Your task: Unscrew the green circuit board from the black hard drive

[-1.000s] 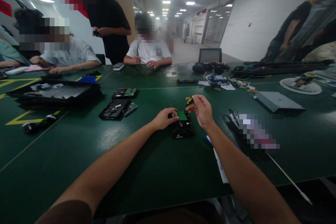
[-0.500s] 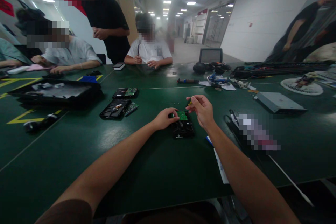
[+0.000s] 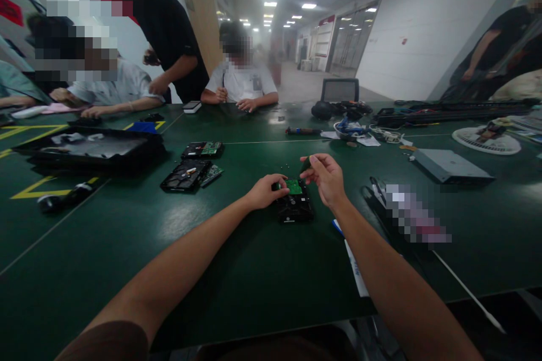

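Note:
A black hard drive (image 3: 295,211) with a green circuit board (image 3: 293,186) lies flat on the table in front of me. My left hand (image 3: 268,192) grips its left side, thumb and fingers at the board's edge. Above the drive's far right corner, my right hand (image 3: 325,179) pinches a small dark screwdriver (image 3: 305,164) with a trace of yellow. The fingers mostly cover this tool, and its tip is hard to make out. Just beyond the drive are several tiny screws (image 3: 287,166).
To the left sit two more hard drives (image 3: 182,176) (image 3: 195,149), a loose circuit board (image 3: 212,176) and a black tray (image 3: 91,149). A grey metal box (image 3: 451,164), a white fan grille (image 3: 486,140) and cables (image 3: 349,128) are at the right. Several people are around the table.
The screwdriver has turned in my right fingers, showing less yellow. My left hand and the drive have hardly moved. Across the table, the standing person's arm has come down.

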The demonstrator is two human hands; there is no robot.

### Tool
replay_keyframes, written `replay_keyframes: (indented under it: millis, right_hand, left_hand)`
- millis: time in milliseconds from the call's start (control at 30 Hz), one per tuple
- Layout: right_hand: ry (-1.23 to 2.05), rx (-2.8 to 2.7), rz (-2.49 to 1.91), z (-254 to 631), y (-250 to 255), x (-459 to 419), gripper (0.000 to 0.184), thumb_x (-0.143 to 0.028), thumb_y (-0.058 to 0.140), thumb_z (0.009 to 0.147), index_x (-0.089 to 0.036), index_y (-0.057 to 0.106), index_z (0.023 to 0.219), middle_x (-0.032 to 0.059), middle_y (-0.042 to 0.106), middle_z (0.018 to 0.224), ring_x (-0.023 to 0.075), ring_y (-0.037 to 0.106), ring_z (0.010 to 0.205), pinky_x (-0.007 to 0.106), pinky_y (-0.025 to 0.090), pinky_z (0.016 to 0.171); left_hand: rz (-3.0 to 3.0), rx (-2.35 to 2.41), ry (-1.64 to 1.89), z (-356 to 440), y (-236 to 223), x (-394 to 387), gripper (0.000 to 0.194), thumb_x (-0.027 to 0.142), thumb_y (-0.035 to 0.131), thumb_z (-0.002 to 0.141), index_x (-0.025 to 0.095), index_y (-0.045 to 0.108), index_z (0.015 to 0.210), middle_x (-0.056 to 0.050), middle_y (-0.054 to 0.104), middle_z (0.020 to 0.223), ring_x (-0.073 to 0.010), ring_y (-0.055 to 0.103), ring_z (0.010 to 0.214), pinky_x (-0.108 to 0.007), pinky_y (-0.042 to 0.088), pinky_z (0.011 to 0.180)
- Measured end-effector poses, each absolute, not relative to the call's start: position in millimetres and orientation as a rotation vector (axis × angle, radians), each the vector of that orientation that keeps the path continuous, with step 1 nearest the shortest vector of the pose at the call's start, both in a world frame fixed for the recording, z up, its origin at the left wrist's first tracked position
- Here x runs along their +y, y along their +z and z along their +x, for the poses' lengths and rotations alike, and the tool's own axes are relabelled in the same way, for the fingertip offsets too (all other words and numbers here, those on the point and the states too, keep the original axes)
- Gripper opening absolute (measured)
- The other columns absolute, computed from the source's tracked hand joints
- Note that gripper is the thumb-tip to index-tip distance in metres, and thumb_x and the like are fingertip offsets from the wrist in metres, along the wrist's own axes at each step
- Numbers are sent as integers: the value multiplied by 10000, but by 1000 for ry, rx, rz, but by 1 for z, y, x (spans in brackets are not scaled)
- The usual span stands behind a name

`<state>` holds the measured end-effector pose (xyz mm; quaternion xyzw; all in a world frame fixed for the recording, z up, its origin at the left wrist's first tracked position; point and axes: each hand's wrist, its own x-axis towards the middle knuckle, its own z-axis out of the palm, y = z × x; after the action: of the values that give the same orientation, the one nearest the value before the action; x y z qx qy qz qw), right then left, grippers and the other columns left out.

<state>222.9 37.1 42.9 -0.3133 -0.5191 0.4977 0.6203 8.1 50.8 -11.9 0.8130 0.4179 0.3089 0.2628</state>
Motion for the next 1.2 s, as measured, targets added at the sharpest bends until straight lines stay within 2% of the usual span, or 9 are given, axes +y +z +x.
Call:
replay_keyframes:
  millis: [133,233,400,567,700,900,967,1100,1200]
  right_hand:
    - [1182,-1185,-691,223,43,37,324,-523,692,864,-240,594,986,32,744,1007,123,688,600,235,510,482]
    - [1162,-1192,-692,224,43,37,299,-482,699,872,-244,644,1045,18,725,972,106,663,567,223,473,446]
    - [1106,-1209,-734,223,42,39,295,-474,717,862,-224,689,1015,-28,648,721,107,636,531,208,441,421]
    - [1119,-1192,-721,223,41,38,300,-477,728,849,-218,645,975,23,718,986,117,685,599,232,512,483]
    - [1148,-1180,-687,223,41,39,283,-483,687,877,-234,638,1002,23,721,1005,110,673,599,239,513,495]
    - [1077,-1214,-722,224,41,41,272,-435,713,872,-237,696,1058,-48,602,651,92,577,527,206,431,447]
    - [1064,-1214,-739,224,41,41,272,-445,733,854,-226,691,1010,-39,625,689,92,590,535,205,441,450]
    - [1105,-1199,-721,223,40,40,294,-481,718,858,-224,646,980,15,711,987,96,648,581,227,500,485]
    - [1144,-1185,-697,223,39,40,288,-496,677,885,-233,628,992,23,717,1021,107,668,600,237,512,499]
  left_hand:
    - [2195,1146,828,8,-12,51,128,353,685,884,230,681,917,-67,654,1329,-268,609,1194,-447,450,1048]
    - [2196,1128,837,8,-13,52,131,349,687,883,222,678,915,-74,659,1318,-266,616,1180,-450,446,1048]
    - [2200,1101,855,9,-13,52,124,334,684,887,211,673,899,-78,667,1299,-255,630,1154,-439,445,1041]
    - [2201,1124,850,9,-14,52,126,340,689,885,216,677,903,-73,667,1301,-256,628,1150,-433,449,1029]
    - [2202,1125,848,8,-15,52,130,347,685,890,219,676,912,-74,662,1311,-258,619,1166,-439,445,1036]
    - [2202,1116,848,8,-14,52,136,352,685,889,218,674,910,-74,658,1319,-261,610,1192,-449,434,1056]
    - [2205,1114,850,8,-14,52,136,354,686,888,220,677,909,-72,660,1316,-260,611,1190,-447,432,1061]
    - [2203,1121,857,8,-15,52,134,355,685,889,224,682,911,-68,664,1308,-259,615,1184,-442,435,1057]
    - [2207,1116,861,8,-15,52,131,353,683,891,225,684,918,-70,661,1311,-258,614,1186,-447,438,1054]
